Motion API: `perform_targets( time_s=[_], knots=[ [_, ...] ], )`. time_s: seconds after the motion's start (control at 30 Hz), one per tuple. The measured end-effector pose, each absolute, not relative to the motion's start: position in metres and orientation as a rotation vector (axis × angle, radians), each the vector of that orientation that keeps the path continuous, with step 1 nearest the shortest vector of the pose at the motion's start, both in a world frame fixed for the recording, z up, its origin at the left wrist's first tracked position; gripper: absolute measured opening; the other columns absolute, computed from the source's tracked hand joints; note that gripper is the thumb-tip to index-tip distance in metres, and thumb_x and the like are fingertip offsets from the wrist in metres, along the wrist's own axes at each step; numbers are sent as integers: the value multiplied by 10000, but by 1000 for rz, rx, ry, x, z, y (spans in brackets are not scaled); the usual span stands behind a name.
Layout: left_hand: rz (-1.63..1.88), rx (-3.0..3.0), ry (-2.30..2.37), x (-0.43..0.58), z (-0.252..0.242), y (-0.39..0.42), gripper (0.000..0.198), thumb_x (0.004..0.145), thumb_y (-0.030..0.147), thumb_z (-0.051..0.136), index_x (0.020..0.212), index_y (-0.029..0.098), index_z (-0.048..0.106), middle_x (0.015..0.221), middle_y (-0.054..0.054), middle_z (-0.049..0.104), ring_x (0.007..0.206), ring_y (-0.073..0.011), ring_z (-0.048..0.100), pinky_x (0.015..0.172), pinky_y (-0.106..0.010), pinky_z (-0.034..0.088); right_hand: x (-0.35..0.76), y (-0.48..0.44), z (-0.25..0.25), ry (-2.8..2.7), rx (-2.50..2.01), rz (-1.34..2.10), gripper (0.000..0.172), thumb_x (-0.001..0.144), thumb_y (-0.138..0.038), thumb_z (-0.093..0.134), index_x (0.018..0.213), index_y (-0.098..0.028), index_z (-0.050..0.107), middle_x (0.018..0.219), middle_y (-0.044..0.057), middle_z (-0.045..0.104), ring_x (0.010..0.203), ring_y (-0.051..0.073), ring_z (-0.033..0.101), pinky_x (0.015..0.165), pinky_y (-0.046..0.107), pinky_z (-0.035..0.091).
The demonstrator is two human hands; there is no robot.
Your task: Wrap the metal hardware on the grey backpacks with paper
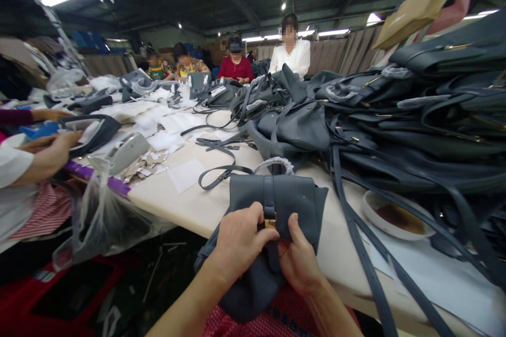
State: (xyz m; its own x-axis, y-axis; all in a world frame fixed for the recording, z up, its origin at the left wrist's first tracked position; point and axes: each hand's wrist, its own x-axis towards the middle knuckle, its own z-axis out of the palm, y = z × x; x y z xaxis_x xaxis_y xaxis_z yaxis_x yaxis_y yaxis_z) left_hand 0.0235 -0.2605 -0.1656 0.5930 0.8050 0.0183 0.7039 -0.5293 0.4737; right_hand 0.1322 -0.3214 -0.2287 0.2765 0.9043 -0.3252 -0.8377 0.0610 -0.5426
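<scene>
A dark blue-grey handbag (294,195) rests tilted at the table's edge, its lower part hanging toward my lap. Down the middle of its flap runs a strap (269,189) with a gold clasp (271,220). My left hand (242,231) pinches at this clasp, thumb and bent fingers closed around it. Thumb up on the flap, my right hand (298,263) grips the bag just right of the clasp; its fingers are partly hidden behind the strap end. Behind the bag stands a handle wrapped in clear plastic (282,164), with a thin buckled strap (213,181) to its left.
Stacked dark bags (395,147) fill the right side, their long straps (356,226) draping over the edge. A white bowl (395,216) of brown liquid sits there. Scraps (146,164) and a plastic bag (105,210) lie left, near another person's hand (53,150). Co-workers are across the table.
</scene>
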Motion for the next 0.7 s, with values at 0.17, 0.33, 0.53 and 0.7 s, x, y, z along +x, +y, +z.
perform_targets(
  time_s=[0.17,0.33,0.53,0.7],
  knots=[
    [541,2112,990,7,-169,-257,170,936,190,387,816,216,505,646,41,544,605,-130,549,601,-238,389,132,-321,-227,-48,-740,1343,448,709,-515,783,971,-154,743,941,85,785,983,291,713,869,438,584],
    [784,1983,903,-5,-176,-263,144,915,157,402,914,204,538,782,15,553,673,-121,544,659,-234,447,133,-321,-223,28,-761,1401,444,833,-511,664,1031,-117,715,921,116,782,881,278,739,811,435,605],
    [742,2310,777,-8,-176,-263,151,840,79,540,921,201,579,874,-5,555,758,-128,562,709,-235,479,133,-320,-219,82,-782,1397,372,824,-492,684,949,-143,716,864,78,782,872,248,733,782,403,615],
    [763,2708,528,-6,-177,-262,221,964,155,428,1006,177,643,924,-56,622,846,-149,604,760,-245,517,131,-319,-219,59,-715,1425,364,791,-490,718,911,-146,723,866,73,778,848,238,730,797,388,600]
  ],
)
